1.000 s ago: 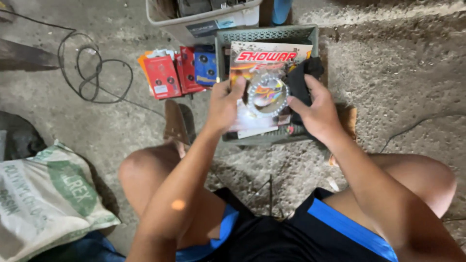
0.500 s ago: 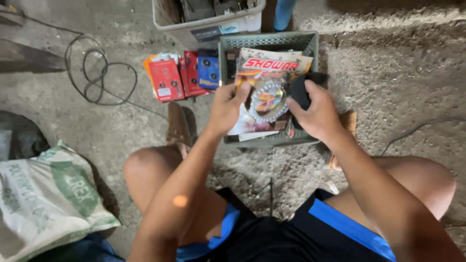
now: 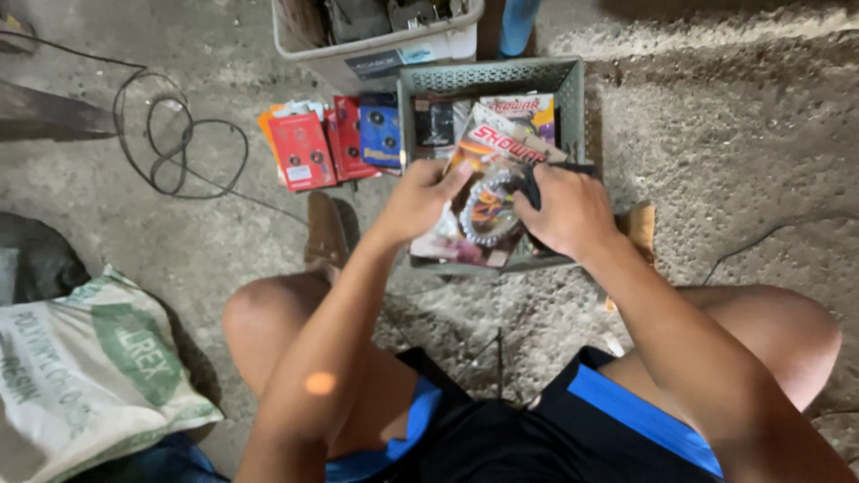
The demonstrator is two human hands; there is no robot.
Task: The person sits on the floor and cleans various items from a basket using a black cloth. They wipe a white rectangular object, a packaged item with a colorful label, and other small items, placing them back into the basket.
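Note:
A grey plastic crate [image 3: 573,98] sits on the concrete floor in front of my knees, filled with packaged parts. My left hand [image 3: 419,199] grips the left edge of a flat card package holding a metal sprocket [image 3: 490,210], tilted up over the crate. My right hand [image 3: 565,210] is closed on the package's right side, over a black object whose shape is mostly hidden. More printed packages [image 3: 523,112] lie deeper in the crate behind.
Red and blue boxed parts [image 3: 327,143] lie left of the crate. A white bin [image 3: 385,54] of dark items stands behind. A black cable coil [image 3: 174,148] is at the left, a white-green woven sack [image 3: 80,367] at the lower left.
The sprocket package has tilted and shifted lower in the crate, uncovering other packages behind it. Both hands stayed on it.

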